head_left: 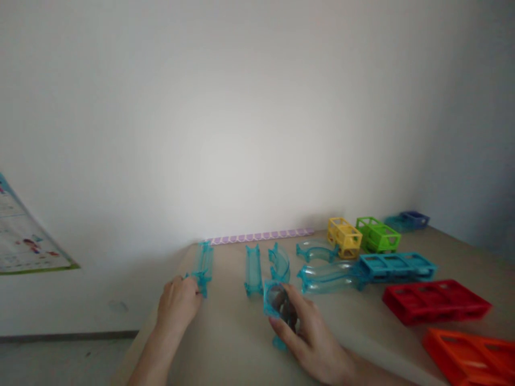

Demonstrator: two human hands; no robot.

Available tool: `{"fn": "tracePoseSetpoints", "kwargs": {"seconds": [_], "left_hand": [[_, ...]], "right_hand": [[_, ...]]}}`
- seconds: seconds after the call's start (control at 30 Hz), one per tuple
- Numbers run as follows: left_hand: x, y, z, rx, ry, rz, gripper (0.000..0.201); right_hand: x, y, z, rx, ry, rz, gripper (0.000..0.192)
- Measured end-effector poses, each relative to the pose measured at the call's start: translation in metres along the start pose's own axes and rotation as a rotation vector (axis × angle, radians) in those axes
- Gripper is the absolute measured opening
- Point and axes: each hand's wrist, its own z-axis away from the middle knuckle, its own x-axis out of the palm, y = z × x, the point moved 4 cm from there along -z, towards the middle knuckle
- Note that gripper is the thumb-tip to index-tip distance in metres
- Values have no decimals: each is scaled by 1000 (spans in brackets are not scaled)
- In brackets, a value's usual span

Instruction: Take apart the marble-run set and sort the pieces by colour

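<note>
Clear blue track piece (277, 300) sitting in the right hand (311, 338), at 6 o'clock on the surface (237, 332).
The right hand is grasping that short piece upright, fingers curled around it. The left hand (178, 301) is closing on the near end of a straight blue channel (203, 264) at 9 o'clock, whose long axis is running away toward 12. A second straight channel (253, 269) and a curved piece (279, 262) are lying just beyond the right hand, nearer it than the left.
</note>
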Motion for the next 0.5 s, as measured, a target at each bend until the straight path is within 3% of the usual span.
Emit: {"fn": "tracePoseSetpoints", "kwargs": {"seconds": [0.1,0.23,0.33,0.5], "left_hand": [[-6,26,5,123,27,-6,16],[-14,46,10,181,194,119,14],[-13,42,5,179,272,227,18],[-10,24,-5,60,271,488,26]], "right_hand": [[0,-1,-1,-2,-6,-17,23],[1,3,0,0,-5,-5,27],[2,4,1,-6,-16,-10,29],[0,1,0,-17,-20,-1,25]]}}
